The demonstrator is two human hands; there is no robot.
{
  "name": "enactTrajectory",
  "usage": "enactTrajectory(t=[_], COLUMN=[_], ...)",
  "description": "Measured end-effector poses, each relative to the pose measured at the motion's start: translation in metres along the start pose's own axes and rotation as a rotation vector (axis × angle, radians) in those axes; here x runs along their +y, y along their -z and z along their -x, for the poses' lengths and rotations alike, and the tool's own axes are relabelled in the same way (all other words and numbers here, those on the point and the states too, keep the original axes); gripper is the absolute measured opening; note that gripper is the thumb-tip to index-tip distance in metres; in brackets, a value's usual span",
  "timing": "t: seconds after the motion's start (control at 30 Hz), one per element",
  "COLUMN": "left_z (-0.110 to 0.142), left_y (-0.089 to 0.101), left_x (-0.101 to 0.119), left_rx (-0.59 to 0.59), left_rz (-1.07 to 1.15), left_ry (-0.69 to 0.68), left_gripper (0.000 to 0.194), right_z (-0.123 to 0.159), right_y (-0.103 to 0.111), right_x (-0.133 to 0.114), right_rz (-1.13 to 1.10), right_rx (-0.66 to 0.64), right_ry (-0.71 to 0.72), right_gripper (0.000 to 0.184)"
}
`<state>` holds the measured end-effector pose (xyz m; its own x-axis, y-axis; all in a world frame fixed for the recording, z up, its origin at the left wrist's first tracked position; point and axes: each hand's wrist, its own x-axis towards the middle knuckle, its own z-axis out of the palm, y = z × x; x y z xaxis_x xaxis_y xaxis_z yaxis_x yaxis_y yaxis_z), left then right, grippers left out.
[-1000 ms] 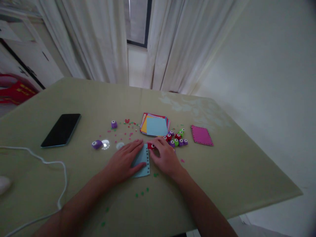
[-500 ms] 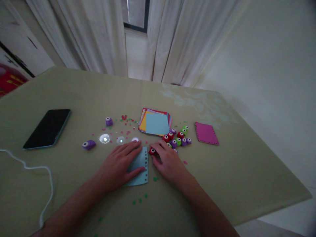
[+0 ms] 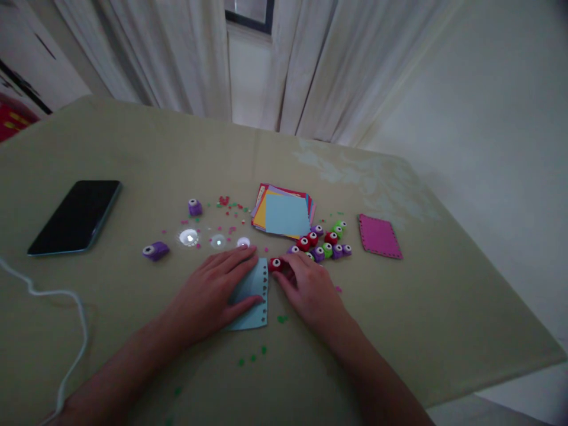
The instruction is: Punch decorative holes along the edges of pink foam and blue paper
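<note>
Blue paper [image 3: 254, 283] and red punch [image 3: 275, 264], frame center.
Your left hand [image 3: 220, 285] lies spread over the paper; your right hand [image 3: 311, 285] pinches the punch.

The single head-worn camera is looking forward and steeply down from above the near side of the table [image 3: 444, 313]. It is keeping the left hand [image 3: 220, 282] and right hand [image 3: 309, 285] near, slightly below frame centre, while covering the tabletop, the curtains [image 3: 186, 59] farther off and the wall [image 3: 488, 106] at right
</note>
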<state>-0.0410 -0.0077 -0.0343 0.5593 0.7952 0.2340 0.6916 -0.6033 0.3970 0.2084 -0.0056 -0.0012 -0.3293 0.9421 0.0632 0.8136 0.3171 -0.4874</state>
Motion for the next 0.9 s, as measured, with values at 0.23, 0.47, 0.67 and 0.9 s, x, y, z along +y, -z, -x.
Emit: enactTrajectory(t=[0.23,0.47,0.67,0.9], left_z=[-0.0006,-0.0021,-0.0021,-0.0029], left_y=[0.0019,0.0029,0.0024,0.0021], left_x=[0.0015,0.0030,0.0039,0.0040], left_rx=[-0.006,-0.022,-0.011,-0.013], left_rz=[0.001,0.026,0.036,0.038], left_ry=[-0.006,0.025,0.022,0.027], left_gripper=[0.064,0.066,0.066,0.067], right_z=[-0.0008,-0.0022,-0.0014,-0.0018], right_y=[0.0000,0.0003,0.0004,0.0027], right_x=[-0.0030,-0.0051,-0.0063,-0.0074], right_rz=[-0.142,-0.179,-0.220,-0.270], right_rx=[0.015,0.019,0.059,0.042], right_ry=[-0.033,-0.064,-0.078,-0.115], right_gripper=[0.015,0.010,0.007,0.007])
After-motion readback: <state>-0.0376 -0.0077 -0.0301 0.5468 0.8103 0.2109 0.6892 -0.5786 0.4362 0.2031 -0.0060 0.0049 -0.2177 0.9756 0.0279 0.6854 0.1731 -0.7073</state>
